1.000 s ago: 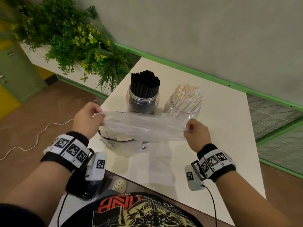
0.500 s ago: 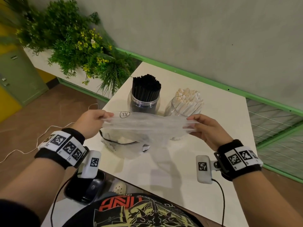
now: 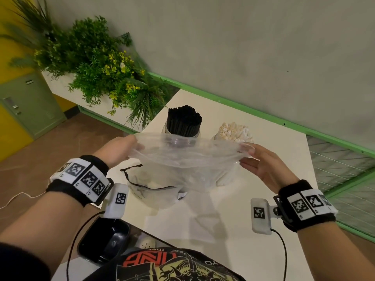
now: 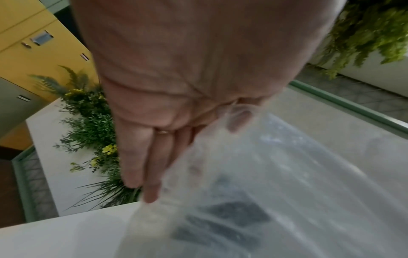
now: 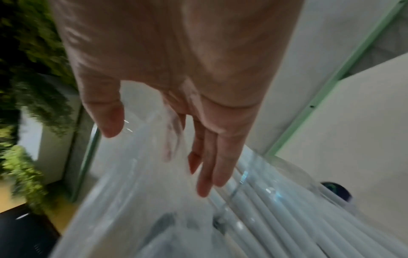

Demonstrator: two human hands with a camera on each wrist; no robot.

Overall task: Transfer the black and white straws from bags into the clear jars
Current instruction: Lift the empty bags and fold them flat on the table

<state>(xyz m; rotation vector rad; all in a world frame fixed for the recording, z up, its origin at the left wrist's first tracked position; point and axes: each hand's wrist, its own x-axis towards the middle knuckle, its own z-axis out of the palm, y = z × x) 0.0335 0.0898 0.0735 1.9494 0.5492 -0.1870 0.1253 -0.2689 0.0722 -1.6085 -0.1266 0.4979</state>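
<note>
In the head view both hands hold a clear empty bag stretched in the air over the white table. My left hand pinches its left edge, my right hand its right edge between thumb and fingers. Just behind the bag stand two clear jars: the left jar holds black straws, the right one white straws. The left wrist view shows my left hand on the bag. In the right wrist view my right hand holds the bag beside the white straws.
A second clear bag with a black-trimmed mouth lies on the table under the held one. A planter of green plants borders the table's far left. A green rail runs along the wall. A black device sits below the near edge.
Both hands have lifted the bag up to the jars' rims and pulled it wider. My right hand went from a closed fist to a pinch with the fingers stretched out.
</note>
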